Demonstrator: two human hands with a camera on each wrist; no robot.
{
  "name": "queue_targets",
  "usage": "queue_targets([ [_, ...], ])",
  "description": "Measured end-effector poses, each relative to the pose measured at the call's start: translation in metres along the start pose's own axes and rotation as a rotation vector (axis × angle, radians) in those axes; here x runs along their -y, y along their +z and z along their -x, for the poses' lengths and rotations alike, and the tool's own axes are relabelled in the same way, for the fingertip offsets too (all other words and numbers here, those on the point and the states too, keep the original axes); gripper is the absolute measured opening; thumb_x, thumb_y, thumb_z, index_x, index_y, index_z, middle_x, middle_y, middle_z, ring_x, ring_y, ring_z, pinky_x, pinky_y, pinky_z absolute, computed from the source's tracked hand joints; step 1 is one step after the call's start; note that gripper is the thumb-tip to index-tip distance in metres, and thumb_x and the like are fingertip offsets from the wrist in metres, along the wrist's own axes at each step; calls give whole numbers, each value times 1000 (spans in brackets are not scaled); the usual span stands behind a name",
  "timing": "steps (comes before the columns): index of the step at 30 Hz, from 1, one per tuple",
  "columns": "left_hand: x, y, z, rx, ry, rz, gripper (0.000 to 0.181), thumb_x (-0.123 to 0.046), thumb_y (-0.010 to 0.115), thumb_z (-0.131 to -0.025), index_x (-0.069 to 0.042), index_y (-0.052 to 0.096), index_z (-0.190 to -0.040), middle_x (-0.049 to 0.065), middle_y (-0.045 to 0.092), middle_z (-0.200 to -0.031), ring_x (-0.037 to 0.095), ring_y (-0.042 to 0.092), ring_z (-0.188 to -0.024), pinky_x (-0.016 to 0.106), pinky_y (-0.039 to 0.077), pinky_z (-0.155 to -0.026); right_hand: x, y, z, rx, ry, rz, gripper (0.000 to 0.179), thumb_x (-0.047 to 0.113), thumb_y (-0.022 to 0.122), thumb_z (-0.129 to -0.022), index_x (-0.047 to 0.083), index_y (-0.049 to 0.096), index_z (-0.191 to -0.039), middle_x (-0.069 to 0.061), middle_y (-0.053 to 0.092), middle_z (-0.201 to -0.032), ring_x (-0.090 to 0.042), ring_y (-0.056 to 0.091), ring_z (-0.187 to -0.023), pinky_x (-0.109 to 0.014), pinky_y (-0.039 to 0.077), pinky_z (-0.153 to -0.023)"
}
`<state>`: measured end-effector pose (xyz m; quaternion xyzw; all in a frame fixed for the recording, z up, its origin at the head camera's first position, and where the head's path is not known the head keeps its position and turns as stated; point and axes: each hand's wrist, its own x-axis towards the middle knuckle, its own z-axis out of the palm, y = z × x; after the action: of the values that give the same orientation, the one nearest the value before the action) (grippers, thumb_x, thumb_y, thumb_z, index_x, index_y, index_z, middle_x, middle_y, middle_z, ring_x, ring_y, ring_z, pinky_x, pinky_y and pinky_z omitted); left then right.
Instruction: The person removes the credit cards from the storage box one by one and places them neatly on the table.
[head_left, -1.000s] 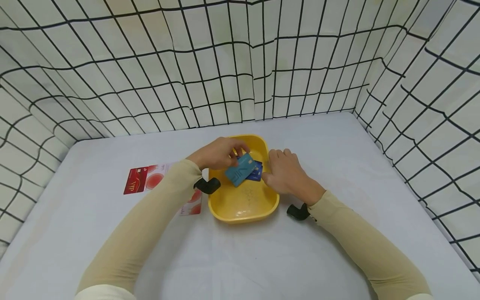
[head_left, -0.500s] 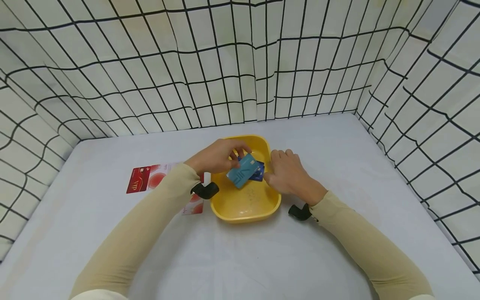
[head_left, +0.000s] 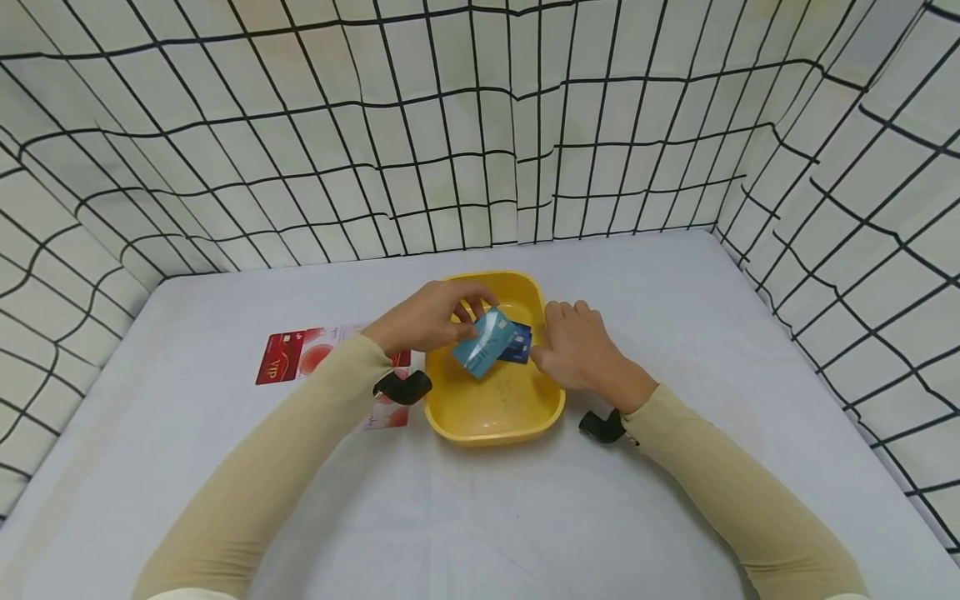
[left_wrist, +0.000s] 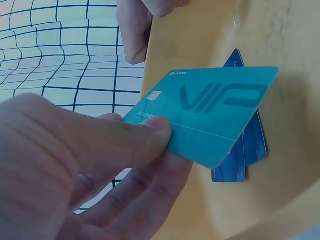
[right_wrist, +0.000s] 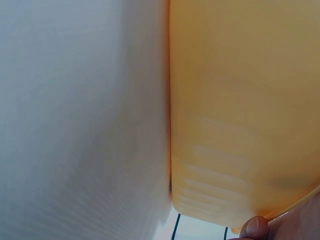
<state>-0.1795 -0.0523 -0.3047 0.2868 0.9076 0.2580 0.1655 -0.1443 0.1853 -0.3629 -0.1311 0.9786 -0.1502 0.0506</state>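
A yellow plastic tub (head_left: 495, 412) stands on the table in the middle of the head view. Over it my left hand (head_left: 427, 318) pinches a teal plastic card (head_left: 486, 346) by one edge, between thumb and fingers. The left wrist view shows "VIP" and a gold chip on this card (left_wrist: 215, 100), held tilted. Beneath it, dark blue cards (left_wrist: 255, 140) overlap on the tub floor, partly hidden. My right hand (head_left: 585, 346) holds the tub's right rim, thumb on the inner side. One fingertip (right_wrist: 256, 227) shows at the rim in the right wrist view.
Left of the tub lie a red "VIP" card (head_left: 281, 358) and pink-and-white cards (head_left: 387, 414), partly covered by my left sleeve (head_left: 300, 450). A white cloth (head_left: 480, 517) covers the table. White walls with black netting (head_left: 450, 125) rise behind and at both sides.
The teal card has tilted slightly in my left hand and now catches a glare. My right hand keeps its hold on the rim. The whole head view has shifted a little.
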Motion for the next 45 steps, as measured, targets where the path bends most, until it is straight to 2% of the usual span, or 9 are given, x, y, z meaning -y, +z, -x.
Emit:
queue_targets([
  [10, 4, 0, 9, -51, -31, 38, 44, -8, 69, -96, -21, 62, -137, 4, 66, -121, 24, 66, -112, 36, 62, -92, 0, 1, 0, -12, -10, 8, 30, 35, 53, -90, 7, 48, -100, -9, 47, -88, -30, 40, -90, -38, 28, -77],
  [23, 8, -3, 23, -102, -66, 120, 44, -8, 70, -96, -24, 61, -136, 1, 65, -121, 24, 64, -118, 37, 62, -92, 1, 0, 1, 5, 0, 6, 32, 33, 52, -90, 5, 48, -105, -10, 47, -90, -29, 40, -90, -38, 27, -76],
  [34, 10, -7, 32, -132, -71, 139, 45, -10, 71, -96, -25, 60, -137, 1, 64, -122, 24, 65, -120, 39, 61, -97, 2, 1, 1, -1, -3, 12, 31, 32, 52, -90, 5, 48, -103, -10, 47, -88, -29, 40, -88, -37, 26, -75],
  [45, 18, -8, 40, -164, -71, 142, 46, -13, 73, -95, -24, 59, -138, 2, 65, -122, 25, 65, -119, 42, 60, -100, 2, 1, 1, -2, 1, 17, 29, 32, 52, -90, 6, 48, -102, -9, 46, -87, -29, 40, -88, -37, 26, -75],
])
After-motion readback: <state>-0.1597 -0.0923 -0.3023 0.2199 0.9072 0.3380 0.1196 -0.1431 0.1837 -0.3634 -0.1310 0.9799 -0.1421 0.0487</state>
